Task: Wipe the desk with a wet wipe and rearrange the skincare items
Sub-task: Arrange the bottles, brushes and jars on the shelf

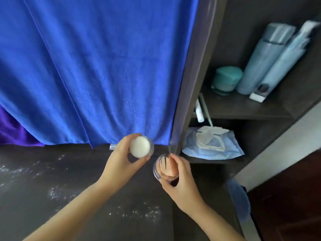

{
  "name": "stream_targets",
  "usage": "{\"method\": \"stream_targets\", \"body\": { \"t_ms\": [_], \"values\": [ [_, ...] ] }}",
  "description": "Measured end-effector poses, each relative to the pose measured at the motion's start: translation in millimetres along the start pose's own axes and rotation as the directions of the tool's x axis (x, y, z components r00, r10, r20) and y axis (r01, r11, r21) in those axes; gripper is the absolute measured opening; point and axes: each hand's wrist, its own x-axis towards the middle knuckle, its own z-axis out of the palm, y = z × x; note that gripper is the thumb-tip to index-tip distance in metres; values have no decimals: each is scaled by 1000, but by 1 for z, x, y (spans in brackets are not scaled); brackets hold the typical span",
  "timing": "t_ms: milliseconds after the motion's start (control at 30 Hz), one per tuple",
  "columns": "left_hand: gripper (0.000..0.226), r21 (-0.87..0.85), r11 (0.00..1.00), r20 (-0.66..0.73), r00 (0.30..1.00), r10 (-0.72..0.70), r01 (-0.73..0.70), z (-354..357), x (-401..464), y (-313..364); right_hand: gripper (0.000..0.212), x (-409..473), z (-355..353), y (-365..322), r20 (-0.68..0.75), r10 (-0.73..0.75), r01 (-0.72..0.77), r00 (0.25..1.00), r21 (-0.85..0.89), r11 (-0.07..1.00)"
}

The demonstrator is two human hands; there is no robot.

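Observation:
My left hand (121, 156) grips a jar with a white round lid (140, 147), held above the dark desk (69, 188) near its back edge. Just to the right, my right hand (178, 178) grips a clear jar with a peach-coloured top (164, 168), fingers curled over its rim. The two jars are close but apart. An open pack of wet wipes (213, 145) lies on the low shelf to the right, its flap lifted and a wipe sticking out.
White powdery specks (135, 213) dot the desk. A blue towel (97, 66) hangs behind it. The upper shelf (243, 108) holds a teal jar (226, 79), two pale blue bottles (260, 63) and thin tubes (199, 110). A dark upright post (187, 101) divides desk and shelves.

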Motion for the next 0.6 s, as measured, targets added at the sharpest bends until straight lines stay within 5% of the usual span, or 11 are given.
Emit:
{"method": "stream_targets", "body": {
  "t_ms": [100,233,400,600],
  "values": [
    [64,-33,967,-62,967,249,-251,0,-12,68,72,-11,-62,-28,-47,-125,123,991,-44,991],
    [63,-97,793,-111,799,592,-601,23,-16,142,67,-24,-136,-51,-205,-261,236,943,-140,962],
    [48,-137,913,36,919,393,-385,71,31,198,69,1,-208,-61,-443,-211,146,871,-177,973],
    [56,305,919,180,963,200,-248,119,101,201,58,61,-255,-48,-439,58,-212,897,-311,926]
  ]
}}
